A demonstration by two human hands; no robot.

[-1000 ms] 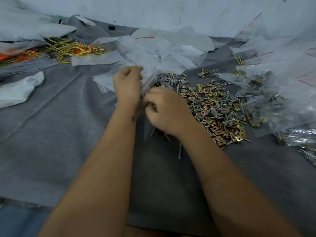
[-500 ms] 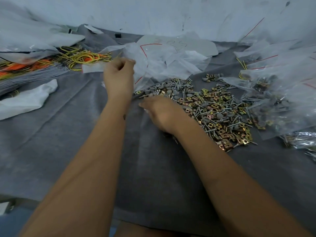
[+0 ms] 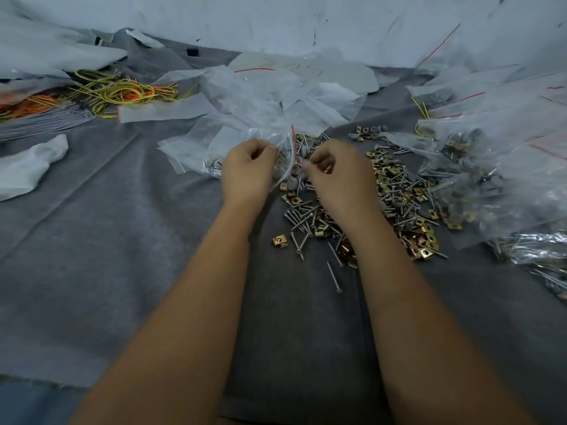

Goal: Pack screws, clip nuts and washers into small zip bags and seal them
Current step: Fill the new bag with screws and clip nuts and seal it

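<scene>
A small clear zip bag (image 3: 283,154) with a red seal line hangs between my hands above the grey cloth. My left hand (image 3: 247,171) pinches its left edge with curled fingers. My right hand (image 3: 334,173) has its fingers curled at the bag's mouth; what it pinches is blurred. Under and right of my right hand lies a loose pile of screws (image 3: 302,220), gold clip nuts (image 3: 417,240) and grey washers (image 3: 308,148). One clip nut (image 3: 279,241) lies apart at the pile's left edge.
A heap of empty zip bags (image 3: 276,99) lies behind my hands. Filled bags (image 3: 491,167) are stacked at the right. Yellow and orange wires (image 3: 116,92) and a crumpled white bag (image 3: 27,167) lie at the left on the grey cloth (image 3: 107,240).
My left hand has come down and right from the heap with a zip bag. My right hand has lifted off the cloth and moved up to the bag's mouth.
</scene>
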